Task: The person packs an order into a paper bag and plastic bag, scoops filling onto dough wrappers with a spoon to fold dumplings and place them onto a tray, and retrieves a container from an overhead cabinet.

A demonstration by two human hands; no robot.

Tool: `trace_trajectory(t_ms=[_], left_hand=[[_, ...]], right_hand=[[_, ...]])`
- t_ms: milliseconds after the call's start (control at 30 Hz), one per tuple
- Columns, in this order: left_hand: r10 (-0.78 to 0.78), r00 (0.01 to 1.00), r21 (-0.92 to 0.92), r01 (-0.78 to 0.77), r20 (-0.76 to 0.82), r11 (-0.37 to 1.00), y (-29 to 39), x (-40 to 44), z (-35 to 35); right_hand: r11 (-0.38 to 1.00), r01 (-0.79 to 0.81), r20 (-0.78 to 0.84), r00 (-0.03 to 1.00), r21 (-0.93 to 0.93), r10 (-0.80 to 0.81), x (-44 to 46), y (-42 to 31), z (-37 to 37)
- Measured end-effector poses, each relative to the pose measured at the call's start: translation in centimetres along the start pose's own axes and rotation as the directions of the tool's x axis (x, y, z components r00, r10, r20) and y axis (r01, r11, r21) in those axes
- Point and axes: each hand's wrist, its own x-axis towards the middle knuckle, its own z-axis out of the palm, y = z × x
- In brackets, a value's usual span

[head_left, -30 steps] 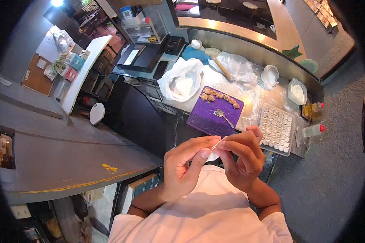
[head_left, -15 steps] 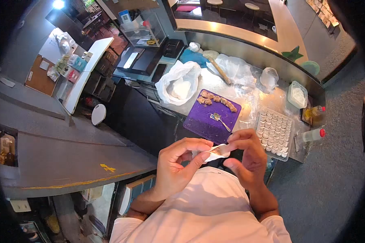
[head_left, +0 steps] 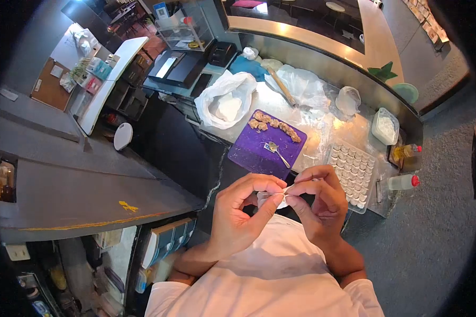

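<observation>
A white dumpling wrapper [head_left: 282, 204] is held up in front of my shirt, pinched at its upper edge. My left hand [head_left: 240, 214] grips one side between thumb and fingers. From the other side my right hand [head_left: 321, 207] pinches the same edge, its fingertips nearly touching the left ones. The fingers hide most of the wrapper, and no filling shows now. Just beyond lies a purple cutting board [head_left: 247, 154] with lumps of brown meat filling [head_left: 283, 127] and a metal spoon [head_left: 281, 154].
A clear plastic tray [head_left: 374, 186] with rows of small white rounds stands at the right. Behind are an open white plastic bag [head_left: 205, 108], a rolling pin [head_left: 282, 86] and a tub of white powder [head_left: 385, 127]. Two red-capped bottles [head_left: 402, 183] [head_left: 405, 151] stand at the right edge.
My right hand has moved left and closed on the wrapper's edge. The wrapper, open with filling visible before, is now gathered between both hands. The view has shifted slightly.
</observation>
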Motion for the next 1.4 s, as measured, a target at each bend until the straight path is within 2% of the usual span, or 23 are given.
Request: trace_trajectory(t_ms=[267, 367, 467, 567, 667, 767, 867, 1000, 1167, 1267, 1367, 1400], left_hand=[[0.062, 0.995, -0.198, -0.076, -0.074, 0.977, -1.3, -0.5, 1.0], [0.103, 0.993, -0.176, -0.112, -0.059, 0.978, -0.5, -0.2, 0.5], [0.099, 0.993, -0.198, -0.109, -0.059, 0.974, -1.3, 0.3, -0.6], [0.059, 0.997, -0.222, -0.068, -0.046, 0.973, -1.2, 0.6, -2.1], [-0.028, 1.000, -0.210, 0.025, -0.014, 0.977, -0.7, 0.9, -3.7], [-0.054, 0.998, -0.194, 0.057, 0.021, 0.979, -0.7, 1.5, -4.6], [-0.043, 0.998, -0.070, 0.046, 0.046, 0.996, -0.4, 2.0, -5.5], [-0.003, 0.998, -0.039, 0.006, 0.069, 0.999, -1.1, 2.3, -6.4], [0.028, 0.998, -0.032, -0.027, 0.060, 0.999, -1.2, 3.1, -6.9], [0.000, 0.998, -0.123, 0.007, 0.060, 0.992, -1.3, 3.2, -7.2], [0.041, 0.995, -0.152, -0.027, 0.089, 0.988, -1.5, 3.2, -7.6], [0.083, 0.993, -0.106, -0.074, 0.079, 0.992, -1.6, 3.2, -7.6]], right_hand=[[0.999, 0.023, -0.013, 1.000, 0.028, -0.022, 0.2, 0.6, 0.4], [0.997, 0.078, -0.068, 0.994, -0.025, -0.080, 0.7, 0.2, 1.5], [0.979, 0.145, -0.051, 0.987, -0.140, -0.153, 1.3, 0.0, 2.1], [0.995, 0.045, -0.041, 0.998, -0.089, -0.049, 1.6, -0.7, 2.3], [0.990, 0.055, 0.026, 0.998, -0.133, -0.052, 2.0, -0.4, 2.1], [0.997, -0.030, 0.065, 0.997, -0.078, 0.035, 2.1, 0.5, 2.4], [0.998, -0.060, 0.058, 0.996, -0.026, 0.061, 2.6, 0.4, 3.1], [0.995, -0.024, 0.077, 0.997, -0.092, 0.031, 3.2, 0.3, 3.6], [0.983, 0.052, 0.074, 0.996, -0.177, -0.040, 4.0, 0.3, 4.4], [0.981, 0.036, 0.041, 0.999, -0.192, -0.028, 4.1, 0.4, 5.0], [0.975, 0.045, 0.054, 0.998, -0.219, -0.033, 4.2, 0.4, 5.2], [0.976, 0.050, 0.048, 0.998, -0.214, -0.040, 4.2, 0.5, 5.3]])
